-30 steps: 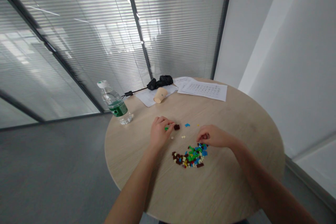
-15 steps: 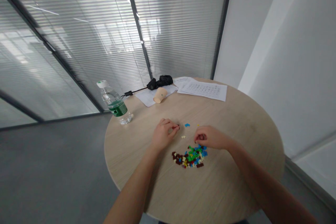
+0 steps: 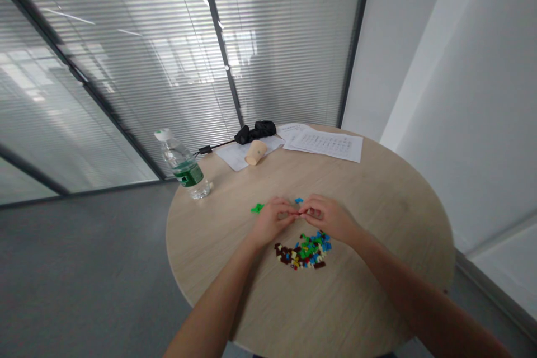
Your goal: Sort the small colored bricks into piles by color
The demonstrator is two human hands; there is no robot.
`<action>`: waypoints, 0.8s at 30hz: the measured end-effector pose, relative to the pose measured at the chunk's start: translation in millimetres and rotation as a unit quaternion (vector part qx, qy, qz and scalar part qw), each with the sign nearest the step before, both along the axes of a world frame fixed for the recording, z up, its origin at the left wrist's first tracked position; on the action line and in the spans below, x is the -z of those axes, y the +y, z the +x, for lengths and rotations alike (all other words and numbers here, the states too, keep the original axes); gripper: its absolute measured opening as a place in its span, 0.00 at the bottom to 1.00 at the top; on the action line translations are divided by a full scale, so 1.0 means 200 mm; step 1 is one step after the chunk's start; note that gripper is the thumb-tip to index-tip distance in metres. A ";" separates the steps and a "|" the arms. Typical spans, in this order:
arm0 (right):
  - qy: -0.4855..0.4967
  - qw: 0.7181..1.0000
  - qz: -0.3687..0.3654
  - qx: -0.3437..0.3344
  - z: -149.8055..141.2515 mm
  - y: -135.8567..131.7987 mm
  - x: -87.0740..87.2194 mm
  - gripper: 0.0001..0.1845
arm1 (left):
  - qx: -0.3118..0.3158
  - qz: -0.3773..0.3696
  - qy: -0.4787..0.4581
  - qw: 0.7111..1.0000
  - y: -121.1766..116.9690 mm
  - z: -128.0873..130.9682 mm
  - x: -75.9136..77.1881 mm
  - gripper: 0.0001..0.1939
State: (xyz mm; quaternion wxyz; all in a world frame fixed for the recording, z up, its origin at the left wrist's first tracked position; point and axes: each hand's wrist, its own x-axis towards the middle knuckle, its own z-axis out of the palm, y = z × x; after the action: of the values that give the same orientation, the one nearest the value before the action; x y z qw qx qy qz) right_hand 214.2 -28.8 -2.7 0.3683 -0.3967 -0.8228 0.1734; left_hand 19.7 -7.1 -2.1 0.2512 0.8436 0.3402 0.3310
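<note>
My left hand (image 3: 273,220) and my right hand (image 3: 328,216) meet fingertip to fingertip above the table. Both are closed in a pinch on small dark reddish-brown building bricks (image 3: 299,213), mostly hidden by the fingers. Right below them on the tabletop spreads a loose pile of small building bricks (image 3: 309,247) in brown, green, blue, cream, yellow and red. Green bricks (image 3: 257,208) lie just left of my left hand. A blue brick piece (image 3: 298,200) sits just beyond the fingertips.
The round wooden table (image 3: 356,302) carries a water bottle (image 3: 187,170) at its left edge. Farther back are a paper cup (image 3: 255,152) on its side, a black bundled item (image 3: 255,131) with a cord, and printed sheets (image 3: 329,143). Glass with blinds (image 3: 285,39) stands behind.
My left hand has moved right and slightly nearer, uncovering green bricks. My right hand has lifted off the pile's far edge and come left, so the fingertips now meet.
</note>
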 end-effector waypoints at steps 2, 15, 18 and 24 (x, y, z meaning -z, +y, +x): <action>0.005 1.000 -0.008 0.000 0.00 0.00 0.01 0.06 | -0.003 -0.001 -0.004 1.000 0.00 0.00 0.01 0.04; 0.029 1.000 -0.010 -0.007 0.00 0.00 0.01 0.10 | 0.007 -0.013 -0.010 1.000 -0.01 0.01 -0.02 0.06; 0.037 0.999 -0.006 -0.007 0.00 0.00 0.01 0.11 | 0.009 -0.020 -0.016 1.000 -0.01 0.01 -0.02 0.08; 0.049 0.999 0.016 -0.018 -0.01 0.00 0.02 0.12 | -0.002 -0.026 -0.024 0.999 -0.01 0.00 -0.02 0.06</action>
State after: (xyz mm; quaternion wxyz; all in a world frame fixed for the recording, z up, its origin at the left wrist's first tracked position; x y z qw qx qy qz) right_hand 212.2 -28.0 -6.0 0.4109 -0.3668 -0.8136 0.1861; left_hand 20.7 -9.0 1.5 0.2802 0.8281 0.3440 0.3426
